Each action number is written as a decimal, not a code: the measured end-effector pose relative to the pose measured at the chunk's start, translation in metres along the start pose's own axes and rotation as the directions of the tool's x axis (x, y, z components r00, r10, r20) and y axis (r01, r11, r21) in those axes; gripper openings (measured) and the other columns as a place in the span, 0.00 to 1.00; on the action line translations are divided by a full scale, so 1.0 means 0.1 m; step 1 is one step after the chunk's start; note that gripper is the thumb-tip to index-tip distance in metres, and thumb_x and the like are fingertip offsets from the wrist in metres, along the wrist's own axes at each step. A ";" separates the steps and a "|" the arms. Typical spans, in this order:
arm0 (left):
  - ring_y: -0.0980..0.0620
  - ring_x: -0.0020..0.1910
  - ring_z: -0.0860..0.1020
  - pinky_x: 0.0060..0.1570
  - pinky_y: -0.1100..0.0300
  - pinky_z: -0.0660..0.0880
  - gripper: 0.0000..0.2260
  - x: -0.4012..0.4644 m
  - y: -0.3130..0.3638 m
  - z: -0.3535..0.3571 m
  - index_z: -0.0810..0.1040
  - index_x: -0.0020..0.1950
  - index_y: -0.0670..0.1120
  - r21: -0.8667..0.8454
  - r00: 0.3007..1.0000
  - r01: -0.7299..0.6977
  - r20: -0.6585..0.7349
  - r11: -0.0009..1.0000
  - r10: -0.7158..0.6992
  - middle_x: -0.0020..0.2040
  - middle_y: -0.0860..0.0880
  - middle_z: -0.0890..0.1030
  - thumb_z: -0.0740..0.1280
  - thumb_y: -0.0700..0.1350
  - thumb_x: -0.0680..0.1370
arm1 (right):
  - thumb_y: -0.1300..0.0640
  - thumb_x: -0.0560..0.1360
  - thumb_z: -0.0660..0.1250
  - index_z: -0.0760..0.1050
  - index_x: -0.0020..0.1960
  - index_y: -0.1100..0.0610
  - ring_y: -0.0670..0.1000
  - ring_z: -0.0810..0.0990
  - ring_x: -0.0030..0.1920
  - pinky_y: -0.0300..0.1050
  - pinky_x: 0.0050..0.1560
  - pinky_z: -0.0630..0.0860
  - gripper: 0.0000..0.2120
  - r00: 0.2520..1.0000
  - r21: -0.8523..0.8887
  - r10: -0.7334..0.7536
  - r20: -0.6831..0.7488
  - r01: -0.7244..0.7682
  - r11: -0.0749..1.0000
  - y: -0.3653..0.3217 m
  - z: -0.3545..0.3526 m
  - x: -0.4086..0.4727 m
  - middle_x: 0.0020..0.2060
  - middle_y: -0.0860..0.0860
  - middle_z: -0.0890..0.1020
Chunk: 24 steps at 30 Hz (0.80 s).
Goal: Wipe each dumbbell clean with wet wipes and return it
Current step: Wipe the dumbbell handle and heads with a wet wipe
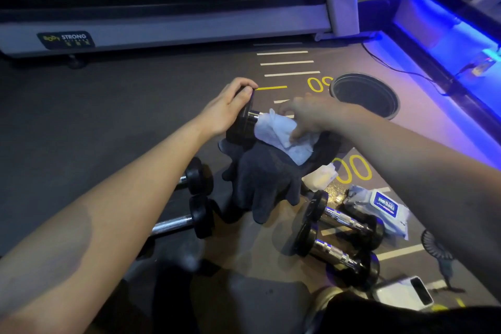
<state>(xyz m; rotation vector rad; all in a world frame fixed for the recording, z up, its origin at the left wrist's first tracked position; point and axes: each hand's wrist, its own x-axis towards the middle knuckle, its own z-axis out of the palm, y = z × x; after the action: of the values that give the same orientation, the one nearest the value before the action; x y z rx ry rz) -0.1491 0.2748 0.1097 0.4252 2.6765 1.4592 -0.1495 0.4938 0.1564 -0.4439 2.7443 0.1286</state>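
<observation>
My left hand (230, 106) grips the left black head of a dumbbell (242, 125) held over a dark cloth (265, 179). Over the dumbbell's chrome handle lies a white wet wipe (282, 134), and my right hand (309, 114) presses on it. The dumbbell's right head is hidden under the wipe and my right hand. Two dumbbells (199, 215) lie on the floor at the left, and two more dumbbells (339, 236) lie at the right. A used crumpled wipe (321, 176) sits on the floor beside the cloth. The wet wipes pack (382, 209) lies at the right.
A treadmill base (162, 30) runs across the back. A round black bin (364, 95) stands open at the right rear. A white device (404, 294) and a small fan (436, 247) lie near the right front. A cable (401, 70) trails along the blue-lit edge.
</observation>
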 end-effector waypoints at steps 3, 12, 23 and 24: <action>0.59 0.58 0.71 0.54 0.65 0.64 0.12 0.00 0.01 0.02 0.73 0.66 0.54 -0.017 1.000 -0.012 0.000 1.000 0.012 0.63 0.55 0.75 0.55 0.51 0.86 | 0.49 0.65 0.81 0.72 0.67 0.46 0.53 0.72 0.50 0.48 0.48 0.74 0.33 0.995 -0.003 0.017 0.101 -0.017 1.000 0.10 -0.08 -0.04 0.59 0.50 0.77; 0.60 0.57 0.71 0.48 0.82 0.61 0.12 0.00 0.02 0.02 0.73 0.66 0.53 -0.004 1.000 0.007 -0.014 1.000 -0.007 0.64 0.54 0.75 0.55 0.51 0.86 | 0.46 0.64 0.80 0.73 0.64 0.47 0.56 0.76 0.51 0.47 0.45 0.72 0.31 0.999 -0.073 0.021 0.041 -0.018 0.997 0.11 -0.03 -0.07 0.56 0.51 0.78; 0.58 0.56 0.74 0.44 0.81 0.62 0.12 -0.01 0.10 0.06 0.75 0.65 0.54 0.002 0.997 0.041 -0.071 0.999 -0.040 0.60 0.58 0.77 0.55 0.52 0.86 | 0.56 0.69 0.74 0.71 0.59 0.55 0.56 0.83 0.48 0.46 0.55 0.69 0.22 0.946 -0.429 0.026 -0.324 -0.172 0.887 -0.12 0.41 -0.24 0.45 0.54 0.84; 0.58 0.56 0.74 0.45 0.81 0.62 0.12 -0.01 0.10 0.05 0.75 0.64 0.54 0.000 0.997 0.043 -0.071 0.999 -0.043 0.60 0.57 0.77 0.55 0.52 0.86 | 0.56 0.67 0.75 0.70 0.58 0.56 0.56 0.83 0.48 0.47 0.52 0.69 0.23 0.940 -0.427 0.036 -0.338 -0.188 0.885 -0.13 0.45 -0.24 0.44 0.54 0.84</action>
<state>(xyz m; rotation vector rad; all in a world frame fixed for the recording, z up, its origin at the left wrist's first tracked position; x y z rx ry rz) -0.1454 0.2842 0.1149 0.3201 2.7232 1.4883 -0.1090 0.4946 0.1226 -0.4548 3.0548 0.8133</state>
